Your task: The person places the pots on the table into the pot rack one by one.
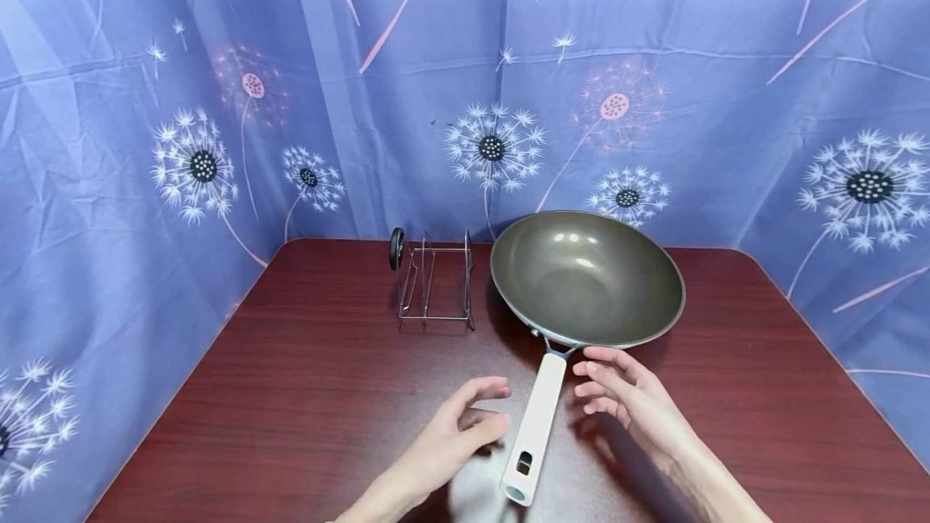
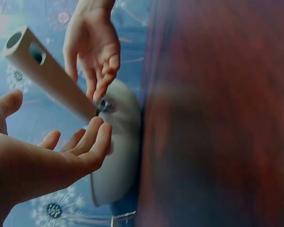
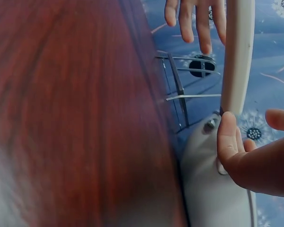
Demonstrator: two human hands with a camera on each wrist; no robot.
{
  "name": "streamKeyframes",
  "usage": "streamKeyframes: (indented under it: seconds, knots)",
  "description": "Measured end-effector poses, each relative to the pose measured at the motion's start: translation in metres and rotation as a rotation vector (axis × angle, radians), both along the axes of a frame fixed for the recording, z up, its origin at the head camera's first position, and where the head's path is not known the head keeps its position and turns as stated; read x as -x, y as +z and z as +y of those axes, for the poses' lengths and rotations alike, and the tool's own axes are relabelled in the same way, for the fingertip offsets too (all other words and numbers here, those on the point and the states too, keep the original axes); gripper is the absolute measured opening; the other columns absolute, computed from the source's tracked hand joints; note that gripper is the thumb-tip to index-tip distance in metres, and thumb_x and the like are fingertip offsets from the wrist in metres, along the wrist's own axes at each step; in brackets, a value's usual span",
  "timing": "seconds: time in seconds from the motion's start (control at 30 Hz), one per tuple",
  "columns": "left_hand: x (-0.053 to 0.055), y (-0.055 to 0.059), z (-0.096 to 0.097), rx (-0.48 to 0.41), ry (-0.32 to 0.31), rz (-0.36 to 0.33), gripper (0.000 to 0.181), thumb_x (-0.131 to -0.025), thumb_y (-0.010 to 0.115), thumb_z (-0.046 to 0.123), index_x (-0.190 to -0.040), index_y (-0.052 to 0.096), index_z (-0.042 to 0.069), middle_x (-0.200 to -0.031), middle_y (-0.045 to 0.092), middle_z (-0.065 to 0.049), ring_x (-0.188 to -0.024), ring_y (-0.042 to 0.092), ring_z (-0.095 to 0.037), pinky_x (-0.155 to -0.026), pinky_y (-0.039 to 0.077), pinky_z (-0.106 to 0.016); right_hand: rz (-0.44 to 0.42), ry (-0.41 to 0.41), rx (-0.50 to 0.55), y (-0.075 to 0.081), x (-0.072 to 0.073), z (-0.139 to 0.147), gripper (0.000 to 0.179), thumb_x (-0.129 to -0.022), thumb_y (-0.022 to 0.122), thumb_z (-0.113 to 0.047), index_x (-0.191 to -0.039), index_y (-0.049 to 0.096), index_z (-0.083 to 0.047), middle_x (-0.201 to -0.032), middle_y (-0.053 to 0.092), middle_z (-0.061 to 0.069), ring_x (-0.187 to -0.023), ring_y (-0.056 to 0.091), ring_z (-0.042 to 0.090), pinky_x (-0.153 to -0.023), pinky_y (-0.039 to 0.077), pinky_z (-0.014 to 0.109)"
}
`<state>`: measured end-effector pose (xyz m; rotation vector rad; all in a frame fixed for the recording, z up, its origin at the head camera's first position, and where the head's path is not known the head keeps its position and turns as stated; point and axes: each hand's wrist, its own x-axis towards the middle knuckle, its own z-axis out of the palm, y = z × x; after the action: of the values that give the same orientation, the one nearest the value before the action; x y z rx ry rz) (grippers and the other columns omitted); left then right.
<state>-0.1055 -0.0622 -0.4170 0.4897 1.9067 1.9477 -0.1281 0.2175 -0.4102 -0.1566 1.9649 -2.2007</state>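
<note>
Head view. The wok-shaped pan (image 1: 581, 289) rests on the worktop (image 1: 312, 386) near its back edge, right of that edge's middle; its pale handle (image 1: 539, 418) slopes upward from the bowl, away from the back edge. The body appears rigid and probably weighs most at the bowl; its glossy interior would likely be slippery. The handle, taken close to the metal bracket (image 1: 559, 347), should offer the surest hold. The left hand (image 1: 458, 434) and right hand (image 1: 643, 402) flank the handle, fingers loosely bent, thumbs apart, grasping nothing; whether the right fingertips touch the pan cannot be told. Farther left, near the back edge, stands a wire rack (image 1: 436, 318) with a black disc (image 1: 396, 248). A patterned blue curtain (image 1: 407, 119) hangs beyond.
</note>
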Motion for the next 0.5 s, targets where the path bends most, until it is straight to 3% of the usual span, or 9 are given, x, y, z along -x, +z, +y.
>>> streamKeyframes:
  seconds: [0.17, 0.4, 0.5]
  knots:
    - [-0.002, -0.003, 0.01, -0.05, -0.057, -0.073, 0.054, -0.097, 0.062, 0.024, -0.144, 0.043, 0.005, -0.143, 0.048, -0.02, -0.108, 0.061, -0.013, -0.089, 0.053, -0.027, -0.064, 0.001, 0.065, -0.003, -0.001, -0.006, 0.039, -0.103, 0.052, -0.017, -0.135, 0.037, -0.002, -0.111, 0.068, -0.003, -0.091, 0.07, 0.011, -0.078, 0.059, 0.028]
    - [-0.003, -0.003, 0.019, -0.124, -0.113, -0.176, 0.057, -0.098, 0.06, 0.024, -0.148, 0.038, 0.006, -0.137, 0.054, -0.015, -0.11, 0.061, -0.017, -0.089, 0.054, -0.028, -0.146, 0.006, 0.096, -0.006, -0.003, -0.018, 0.047, -0.103, 0.052, -0.019, -0.139, 0.027, -0.002, -0.111, 0.067, -0.002, -0.091, 0.07, 0.011, -0.077, 0.059, 0.027]
    - [-0.004, -0.002, 0.022, -0.181, -0.147, -0.226, 0.058, -0.1, 0.057, 0.022, -0.151, 0.033, 0.006, -0.135, 0.056, -0.015, -0.112, 0.063, -0.024, -0.089, 0.053, -0.029, -0.171, 0.022, 0.113, -0.008, -0.003, -0.022, 0.052, -0.103, 0.051, -0.02, -0.142, 0.022, -0.002, -0.113, 0.065, -0.002, -0.091, 0.069, 0.011, -0.077, 0.058, 0.027]
